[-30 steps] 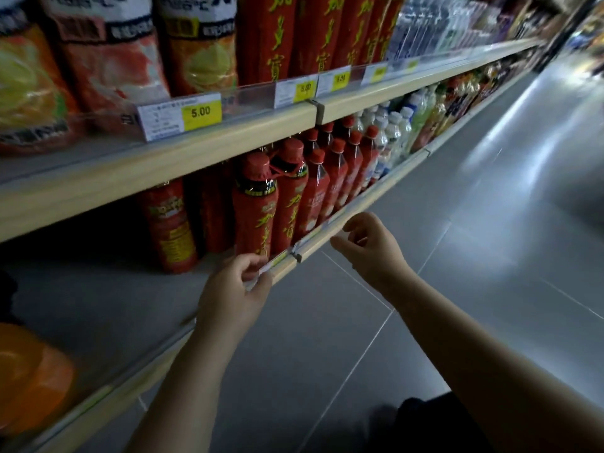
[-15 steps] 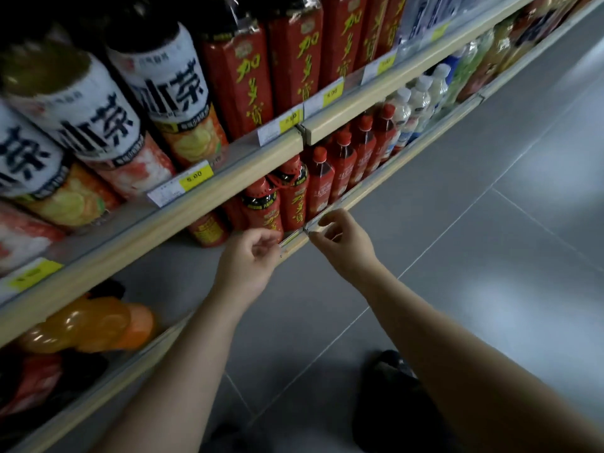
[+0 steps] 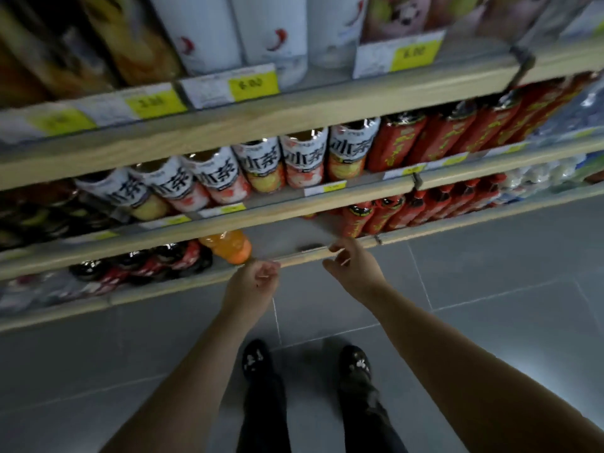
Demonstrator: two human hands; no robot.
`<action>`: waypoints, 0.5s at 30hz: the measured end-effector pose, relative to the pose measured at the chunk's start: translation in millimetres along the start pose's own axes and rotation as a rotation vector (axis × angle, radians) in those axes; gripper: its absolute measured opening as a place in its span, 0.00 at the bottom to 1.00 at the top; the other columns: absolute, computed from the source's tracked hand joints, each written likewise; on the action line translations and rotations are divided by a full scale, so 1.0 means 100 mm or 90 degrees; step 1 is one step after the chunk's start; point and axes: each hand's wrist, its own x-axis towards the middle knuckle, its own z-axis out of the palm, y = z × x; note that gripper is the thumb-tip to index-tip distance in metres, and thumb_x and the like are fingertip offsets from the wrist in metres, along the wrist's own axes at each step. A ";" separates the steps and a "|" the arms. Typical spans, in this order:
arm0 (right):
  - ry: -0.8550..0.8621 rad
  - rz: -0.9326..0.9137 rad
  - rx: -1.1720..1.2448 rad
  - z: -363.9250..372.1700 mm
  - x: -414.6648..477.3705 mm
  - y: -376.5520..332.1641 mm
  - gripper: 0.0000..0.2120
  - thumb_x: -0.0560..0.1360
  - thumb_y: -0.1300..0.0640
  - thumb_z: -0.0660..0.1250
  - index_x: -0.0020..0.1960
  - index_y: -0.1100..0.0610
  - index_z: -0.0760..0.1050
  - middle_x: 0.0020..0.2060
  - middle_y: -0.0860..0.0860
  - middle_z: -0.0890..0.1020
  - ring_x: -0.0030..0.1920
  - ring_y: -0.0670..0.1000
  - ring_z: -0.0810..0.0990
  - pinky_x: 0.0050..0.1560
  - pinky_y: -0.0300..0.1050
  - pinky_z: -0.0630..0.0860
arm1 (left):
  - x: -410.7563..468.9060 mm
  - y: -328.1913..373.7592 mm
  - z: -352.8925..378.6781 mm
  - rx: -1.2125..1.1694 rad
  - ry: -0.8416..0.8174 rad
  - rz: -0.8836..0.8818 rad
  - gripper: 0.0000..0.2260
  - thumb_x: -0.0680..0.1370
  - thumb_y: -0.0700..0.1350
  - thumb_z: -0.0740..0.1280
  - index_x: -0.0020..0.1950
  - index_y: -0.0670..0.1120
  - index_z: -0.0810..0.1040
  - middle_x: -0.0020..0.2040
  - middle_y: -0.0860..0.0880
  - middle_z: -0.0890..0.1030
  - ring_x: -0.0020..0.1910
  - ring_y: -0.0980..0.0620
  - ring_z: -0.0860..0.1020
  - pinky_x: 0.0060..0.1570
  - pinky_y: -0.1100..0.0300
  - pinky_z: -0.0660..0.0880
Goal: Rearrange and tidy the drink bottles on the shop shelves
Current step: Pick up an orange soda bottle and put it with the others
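Observation:
My left hand (image 3: pixel 256 279) hangs just below the front rail of the lowest shelf (image 3: pixel 304 255), fingers curled in, nothing in it. My right hand (image 3: pixel 354 268) is beside it, fingers apart, with the fingertips touching that rail. An orange drink bottle (image 3: pixel 228 247) stands on this shelf just above my left hand. Red bottles (image 3: pixel 385 217) stand in rows above my right hand. Between the orange bottle and the red rows lies a bare stretch of shelf (image 3: pixel 287 233). Dark bottles with red labels (image 3: pixel 157 263) fill the shelf to the left.
One shelf up stand iced tea bottles with black and white labels (image 3: pixel 261 165) and tall red bottles (image 3: pixel 441 135). White bottles (image 3: pixel 271 34) fill the top shelf behind yellow price tags (image 3: pixel 253 85). My two shoes (image 3: pixel 258 359) stand on the grey tiled floor (image 3: pixel 490 289).
The view has pulled back and now looks straight at the shelves. My left hand has come off the rail's price strip. My right hand stays at the rail.

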 end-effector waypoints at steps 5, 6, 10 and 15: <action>-0.067 -0.005 -0.038 0.24 0.07 -0.26 0.08 0.72 0.53 0.69 0.49 0.46 0.71 0.39 0.44 0.76 0.34 0.48 0.76 0.29 0.37 0.67 | -0.07 -0.29 -0.22 -0.085 0.086 -0.101 0.06 0.76 0.49 0.68 0.39 0.56 0.75 0.40 0.56 0.80 0.39 0.57 0.77 0.39 0.61 0.72; -0.077 0.001 -0.043 0.31 0.09 -0.27 0.09 0.71 0.51 0.69 0.50 0.46 0.72 0.39 0.45 0.77 0.33 0.48 0.76 0.28 0.37 0.68 | -0.06 -0.36 -0.23 -0.100 0.093 -0.125 0.06 0.76 0.49 0.68 0.39 0.56 0.74 0.40 0.53 0.80 0.39 0.57 0.77 0.38 0.61 0.71; -0.136 -0.020 -0.063 0.72 0.23 -0.20 0.18 0.71 0.48 0.71 0.59 0.44 0.74 0.43 0.44 0.76 0.34 0.44 0.76 0.23 0.30 0.67 | 0.08 -0.73 -0.32 -0.103 0.081 -0.184 0.02 0.77 0.48 0.65 0.44 0.54 0.74 0.46 0.51 0.78 0.43 0.52 0.76 0.45 0.58 0.70; -0.130 -0.015 -0.062 1.42 0.53 0.04 0.23 0.71 0.44 0.71 0.64 0.41 0.71 0.46 0.41 0.76 0.43 0.45 0.77 0.35 0.37 0.70 | 0.40 -1.21 -0.47 -0.183 0.082 -0.190 0.05 0.76 0.43 0.65 0.49 0.52 0.78 0.49 0.49 0.80 0.41 0.59 0.76 0.38 0.63 0.71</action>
